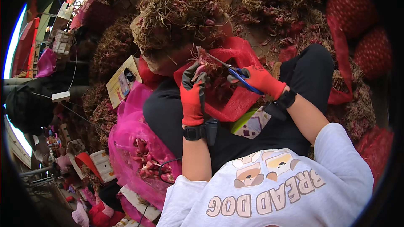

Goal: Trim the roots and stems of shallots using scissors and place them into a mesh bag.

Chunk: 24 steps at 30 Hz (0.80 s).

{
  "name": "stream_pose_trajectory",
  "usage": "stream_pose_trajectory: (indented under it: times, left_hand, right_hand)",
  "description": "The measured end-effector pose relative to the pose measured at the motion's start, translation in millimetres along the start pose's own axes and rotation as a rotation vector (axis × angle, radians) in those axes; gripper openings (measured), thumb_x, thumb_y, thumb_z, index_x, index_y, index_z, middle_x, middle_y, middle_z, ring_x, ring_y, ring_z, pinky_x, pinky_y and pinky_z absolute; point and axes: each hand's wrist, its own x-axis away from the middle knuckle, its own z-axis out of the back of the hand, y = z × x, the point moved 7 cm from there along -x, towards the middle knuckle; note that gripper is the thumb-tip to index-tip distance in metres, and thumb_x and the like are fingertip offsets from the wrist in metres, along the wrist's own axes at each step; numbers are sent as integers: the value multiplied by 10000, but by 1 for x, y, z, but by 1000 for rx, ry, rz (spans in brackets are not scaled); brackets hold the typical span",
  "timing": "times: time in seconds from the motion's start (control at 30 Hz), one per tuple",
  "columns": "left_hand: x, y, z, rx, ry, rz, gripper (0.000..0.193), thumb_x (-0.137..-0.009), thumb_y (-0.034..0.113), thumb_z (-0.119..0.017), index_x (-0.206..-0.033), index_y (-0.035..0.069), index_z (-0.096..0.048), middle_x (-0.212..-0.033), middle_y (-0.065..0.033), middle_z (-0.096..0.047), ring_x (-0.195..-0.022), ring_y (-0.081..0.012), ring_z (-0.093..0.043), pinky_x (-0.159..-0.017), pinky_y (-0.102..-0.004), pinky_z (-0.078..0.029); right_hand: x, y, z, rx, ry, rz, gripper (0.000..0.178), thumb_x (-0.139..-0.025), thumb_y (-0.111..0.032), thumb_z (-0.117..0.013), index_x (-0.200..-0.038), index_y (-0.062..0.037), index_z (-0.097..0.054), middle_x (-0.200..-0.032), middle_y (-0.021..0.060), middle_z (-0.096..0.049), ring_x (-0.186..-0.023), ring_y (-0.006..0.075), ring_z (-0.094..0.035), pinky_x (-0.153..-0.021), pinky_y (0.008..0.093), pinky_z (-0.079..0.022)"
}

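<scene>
White shirt (269,185) nearest camera. Over upper-left edge of red net bag (244,48): shallots (200,68), gripped in left hand (193,82). Scissors (242,77) gripped in right hand (261,80). For clean trimming, presumably: bunch steady, grip clear of blades (216,60).

An open red mesh bag (246,48) lies between the seated person's black-trousered legs. Over its left part, the left hand (194,86), in a red glove with dark fingers, has a grip on a few red shallots (201,68). Over its right part, the right hand (263,80), gloved alike, holds blue-handled scissors (243,77), blades pointing to the bunch; whether they touch it is unclear. Beyond the bag, leftward, rises a heap of shallots with dry stalks (181,12). Left of the bag lies a cardboard sheet (115,87); nearer on that side, a pink mesh bag (126,159) contains shallots. Beyond it, rightward, stand filled red sacks (349,6).
</scene>
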Motion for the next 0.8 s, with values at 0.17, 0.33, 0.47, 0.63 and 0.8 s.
stream_pose_trajectory:
  times: [0.17,0.33,0.47,0.63,0.8]
  left_hand:
    - [36,-1,-20,-245,5,-68,460,-719,-139,-551,-1150,8,-491,-1124,-97,-540,-1120,-204,-541,-913,-274,-449]
    - [39,-10,-41,-249,-3,-101,402,-801,-9,-602,-1186,30,-495,-1099,-88,-553,-1001,-175,-553,-852,-256,-450]
    - [36,-22,-45,31,-109,190,355,-879,160,-610,-1179,16,-486,-1097,-87,-553,-917,-150,-571,-783,-251,-471]
    - [41,-16,-48,376,-121,404,247,-948,189,-508,-1164,69,-504,-1043,-37,-563,-855,-93,-560,-704,-217,-470]
    - [29,-33,-9,667,-19,389,252,-928,139,-539,-1177,102,-526,-1042,-1,-575,-862,-98,-565,-730,-210,-490]
  right_hand:
    - [-1,1,-20,-681,-84,-155,210,-830,-236,-667,-953,-83,-593,-725,-17,-578,-597,61,-545,-494,213,-413]
    - [-11,-10,-20,-761,77,-97,197,-808,-189,-686,-896,-22,-630,-802,12,-638,-734,68,-572,-638,251,-469]
    - [-19,-12,-11,-521,147,91,213,-824,-200,-662,-943,-25,-640,-789,13,-635,-711,74,-578,-630,250,-468]
    - [-16,-13,-13,-827,59,69,222,-864,-258,-617,-914,-43,-592,-709,9,-601,-609,94,-579,-517,256,-460]
    - [-8,-25,20,-97,107,-64,439,-796,-436,-650,-1001,-54,-583,-747,71,-604,-656,214,-598,-608,345,-479]
